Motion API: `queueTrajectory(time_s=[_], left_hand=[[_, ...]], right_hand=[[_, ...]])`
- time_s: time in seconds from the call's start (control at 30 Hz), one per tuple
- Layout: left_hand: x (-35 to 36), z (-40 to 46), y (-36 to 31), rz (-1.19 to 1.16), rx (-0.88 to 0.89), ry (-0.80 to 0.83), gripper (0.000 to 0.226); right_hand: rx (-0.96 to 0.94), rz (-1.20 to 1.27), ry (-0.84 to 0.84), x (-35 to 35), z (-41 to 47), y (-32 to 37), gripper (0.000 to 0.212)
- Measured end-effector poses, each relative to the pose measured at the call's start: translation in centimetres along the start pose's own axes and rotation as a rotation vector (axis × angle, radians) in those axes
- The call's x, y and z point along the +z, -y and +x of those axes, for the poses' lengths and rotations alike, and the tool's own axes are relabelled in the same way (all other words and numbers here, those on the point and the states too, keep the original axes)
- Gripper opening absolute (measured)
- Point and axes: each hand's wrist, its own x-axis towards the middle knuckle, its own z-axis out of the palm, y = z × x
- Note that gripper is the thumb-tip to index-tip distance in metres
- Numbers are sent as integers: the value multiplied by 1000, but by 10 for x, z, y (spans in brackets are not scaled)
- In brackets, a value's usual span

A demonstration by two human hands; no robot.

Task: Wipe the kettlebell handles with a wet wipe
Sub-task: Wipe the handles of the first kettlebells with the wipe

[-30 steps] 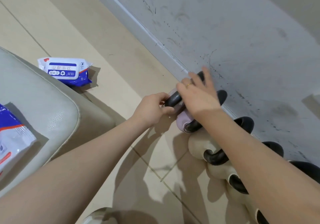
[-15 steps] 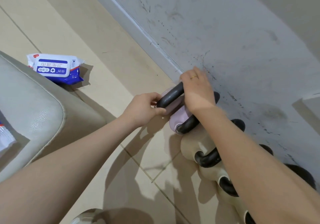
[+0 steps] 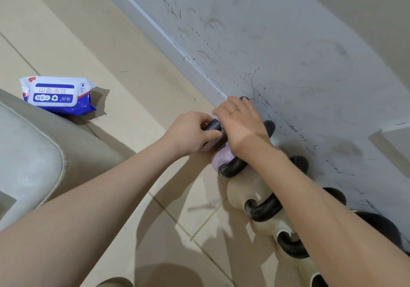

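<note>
Kettlebell handle (image 3: pixel 213 125) (black, on the far, lavender-bodied bell) sits on the floor tight against the wall's base. Left hand (image 3: pixel 190 132) grips the handle's near-left end, fingers and thumb curled round it. Right hand (image 3: pixel 240 123) lies curled over the rest of the handle, a gold ring on one finger; whether a wipe is under that palm cannot be told.

Surroundings: a row of further kettlebells (image 3: pixel 264 209), cream bodies with black handles, runs from the lavender bell toward the lower right along the wall, each just beside the next. The right forearm crosses over this row and hides part of each. A blue-and-white wet wipe pack (image 3: pixel 58 94) lies flat on the floor, well apart to the left. A pale cushioned seat (image 3: pixel 28 153) fills the left edge, near the pack.

Orientation: the held handle's long axis runs from lower left up toward the wall, roughly crosswise to the row.

Surface: beige floor tiles (image 3: pixel 115 49) with visible grout lines. The grey wall (image 3: pixel 288 53) is scuffed and speckled with dark marks.
</note>
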Motion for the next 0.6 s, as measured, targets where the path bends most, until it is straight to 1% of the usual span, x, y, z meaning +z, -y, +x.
queueTrajectory(time_s=[0.03, 0.07, 0.1, 0.17, 0.23, 0.37, 0.43, 0.5, 0.6], left_hand=[[0, -2, 0, 11, 6, 11, 16], [0, -4, 1, 15, 10, 24, 15], [1, -7, 1, 18, 16, 36, 14], [2, -14, 4, 30, 34, 44, 17], [1, -22, 10, 26, 46, 41, 20], [-2, -39, 27, 39, 58, 63, 26], [-2, -45, 33, 44, 66, 63, 28], [-2, -47, 38, 25, 66, 50, 30], [-4, -46, 45, -52, 49, 42, 29]], right_hand=[[36, 30, -8, -3, 1, -6, 45], [115, 89, -33, -6, 3, -11, 38], [202, 171, -61, -8, 5, -16, 39], [346, 289, -63, -11, 5, -15, 47], [400, 299, -25, -11, 0, -6, 51], [341, 364, 29, -13, -7, 5, 55], [374, 413, 37, -18, -4, 4, 57], [409, 445, 37, -19, -3, 8, 54], [300, 421, -41, -11, -13, 31, 58]])
